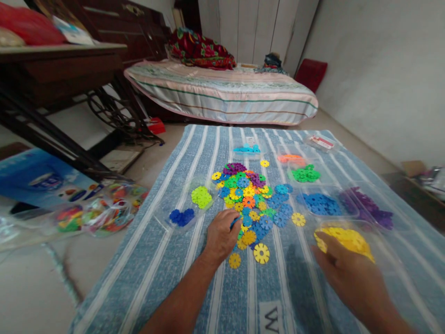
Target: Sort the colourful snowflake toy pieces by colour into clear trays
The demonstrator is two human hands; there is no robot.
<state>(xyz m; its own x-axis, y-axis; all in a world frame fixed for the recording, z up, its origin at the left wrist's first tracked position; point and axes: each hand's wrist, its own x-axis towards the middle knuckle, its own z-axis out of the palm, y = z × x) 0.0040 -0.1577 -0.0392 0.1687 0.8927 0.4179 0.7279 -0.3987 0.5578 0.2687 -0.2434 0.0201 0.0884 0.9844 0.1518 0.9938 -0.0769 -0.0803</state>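
A mixed heap of flower-shaped plastic discs [249, 191] lies on the striped cloth in several colours. My left hand [222, 234] is at the heap's near left side, its fingers closed on a blue disc [234, 223]. My right hand [347, 273], smeared by motion, is over the near left edge of a clear tub of yellow discs [347, 239]. Its fingertips overlap the yellow in view, and whether they hold a disc cannot be made out. Loose yellow discs [261, 253] lie flat between the two hands.
Behind the yellow tub are tubs with blue discs [321, 204], purple discs [370, 208], green discs [306, 173], orange discs [290, 158] and light-blue pieces [246, 149]. On the left, one tub holds lime discs [201, 197], another dark-blue discs [181, 217]. A bed [225, 99] stands beyond.
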